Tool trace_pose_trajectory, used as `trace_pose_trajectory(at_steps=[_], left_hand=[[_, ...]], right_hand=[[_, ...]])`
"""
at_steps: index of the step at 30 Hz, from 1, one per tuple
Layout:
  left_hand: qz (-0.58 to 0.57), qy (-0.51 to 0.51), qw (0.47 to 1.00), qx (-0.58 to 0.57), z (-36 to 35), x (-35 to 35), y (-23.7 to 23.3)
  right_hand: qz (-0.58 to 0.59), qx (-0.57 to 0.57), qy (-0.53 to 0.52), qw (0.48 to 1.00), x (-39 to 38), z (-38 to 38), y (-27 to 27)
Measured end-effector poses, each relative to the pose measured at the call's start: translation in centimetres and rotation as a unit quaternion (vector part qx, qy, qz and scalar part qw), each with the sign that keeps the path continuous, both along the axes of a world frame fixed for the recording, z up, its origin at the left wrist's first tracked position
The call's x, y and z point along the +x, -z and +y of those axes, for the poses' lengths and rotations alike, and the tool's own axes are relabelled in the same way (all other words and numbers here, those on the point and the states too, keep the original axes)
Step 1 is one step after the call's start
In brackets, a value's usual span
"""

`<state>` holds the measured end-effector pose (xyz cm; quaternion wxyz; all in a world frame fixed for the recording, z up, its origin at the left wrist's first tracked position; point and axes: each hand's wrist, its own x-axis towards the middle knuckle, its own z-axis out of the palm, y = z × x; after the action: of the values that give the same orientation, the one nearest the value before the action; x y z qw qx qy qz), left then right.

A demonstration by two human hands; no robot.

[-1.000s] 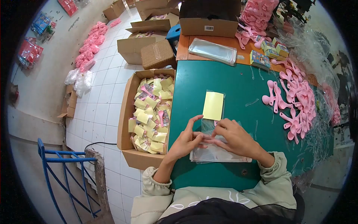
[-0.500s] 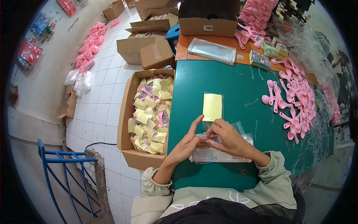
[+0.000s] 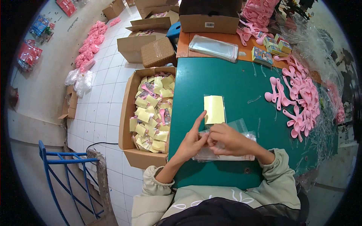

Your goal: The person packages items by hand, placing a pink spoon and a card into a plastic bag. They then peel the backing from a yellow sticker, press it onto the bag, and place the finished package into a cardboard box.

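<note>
A yellow card [image 3: 214, 109] shows inside a clear plastic bag [image 3: 224, 107] in front of my hands. My left hand [image 3: 191, 145] is at the bag's lower left, its index finger stretched along the card's left edge. Its thumb and other fingers are bent together around the bag's lower end. My right hand [image 3: 229, 139] is closed in a pinch, its fingertips against my left thumb; whatever is between them is hidden. Beneath both hands lies a stack of clear plastic bags [image 3: 241, 157].
A carton [image 3: 130, 113] of packed yellow cards and pink spoons stands left of the green table [image 3: 211, 177]. Loose pink spoons [image 3: 301, 94] are heaped at right. Small card boxes [image 3: 262, 56] and a clear bag bundle [image 3: 213, 48] lie at the back. Plastic scraps [image 3: 324, 135] line the right edge.
My right hand has closed further, its fingers curling down beside my left thumb. The card and left hand have barely moved. The whole view has shifted slightly.
</note>
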<state>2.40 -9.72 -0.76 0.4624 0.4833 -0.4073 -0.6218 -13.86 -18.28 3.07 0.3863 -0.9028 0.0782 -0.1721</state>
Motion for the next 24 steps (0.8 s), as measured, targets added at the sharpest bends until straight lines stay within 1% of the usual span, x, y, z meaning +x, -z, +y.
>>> trace_pose_trajectory(at_steps=[2,3,6,9,11,12,13,14,15,16,19,22,23,24], left_hand=[[0.036,-0.013,0.999,-0.003,-0.2,-0.8,-0.8],[0.053,-0.021,0.998,-0.005,-0.3,-1.0,-1.3],[0.045,-0.021,0.998,0.032,-0.5,-0.5,-2.4],[0.148,-0.045,0.986,0.060,-0.3,-0.7,-2.7],[0.133,-0.012,0.989,0.066,-0.2,-0.6,-2.6],[0.126,0.004,0.990,0.068,-0.3,-0.5,-2.6],[0.125,0.005,0.990,0.061,-0.3,-0.5,-2.5],[0.124,0.008,0.991,0.055,-0.3,-0.5,-2.4],[0.123,0.011,0.991,0.049,-0.3,-0.6,-2.3],[0.124,0.015,0.991,0.051,-0.3,-0.6,-2.2],[0.129,0.017,0.990,0.046,-0.5,-0.4,-2.1],[0.149,0.015,0.988,0.042,-0.4,-0.7,-1.9],[0.153,0.017,0.987,0.043,-0.5,-0.8,-2.3],[0.156,0.019,0.987,0.042,-0.7,-0.9,-2.6]], right_hand=[[0.009,0.106,-0.052,0.993,-0.7,-1.7,-1.3],[0.024,0.157,-0.059,0.986,-1.1,-2.1,-1.6],[0.010,0.187,-0.105,0.977,-2.0,-2.6,-2.9],[-0.004,0.194,-0.117,0.974,-4.0,-4.7,-4.9],[-0.069,0.237,-0.082,0.965,-7.3,-7.9,-5.3],[-0.086,0.284,-0.033,0.954,-9.8,-9.9,-5.2],[-0.083,0.260,0.055,0.960,-12.3,-12.3,-5.4],[-0.046,0.194,0.107,0.974,-15.7,-16.0,-5.2],[-0.020,0.182,0.304,0.935,-18.6,-18.9,-5.3],[0.005,0.164,0.489,0.857,-20.3,-20.3,-5.4],[0.042,-0.028,0.518,0.854,-19.8,-19.7,-3.2],[0.086,-0.213,0.517,0.824,-18.4,-16.6,-0.3],[0.050,-0.182,0.407,0.894,-12.7,-11.6,-2.1],[0.060,-0.129,0.261,0.955,-9.4,-7.9,-3.3]])
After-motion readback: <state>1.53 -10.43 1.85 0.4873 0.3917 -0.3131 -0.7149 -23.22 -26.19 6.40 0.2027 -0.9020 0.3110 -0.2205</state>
